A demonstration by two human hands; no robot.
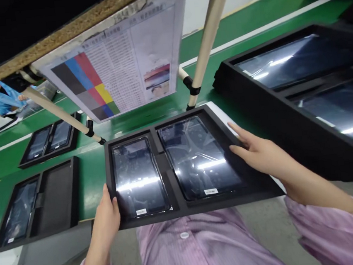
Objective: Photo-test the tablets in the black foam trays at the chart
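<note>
A black foam tray (174,187) with two compartments lies in front of me, its near edge toward my body. In its left compartment sits a dark glossy screen panel (137,165), and a second screen panel (197,151) fills the right one; each carries a small white label. My left hand (106,212) grips the tray's left side, the fingers partly hidden beneath it. At the tray's right side, my right hand (256,150) holds the edge between thumb and fingers. A white strip shows along that right edge.
Stacked black trays (255,112) with larger panels stand at the right. To the left lie a tray with one bare compartment (56,198) and a tray with two panels (49,140). A printed chart (119,59) hangs from a pipe frame (207,33) above. A person in blue (7,98) is far left.
</note>
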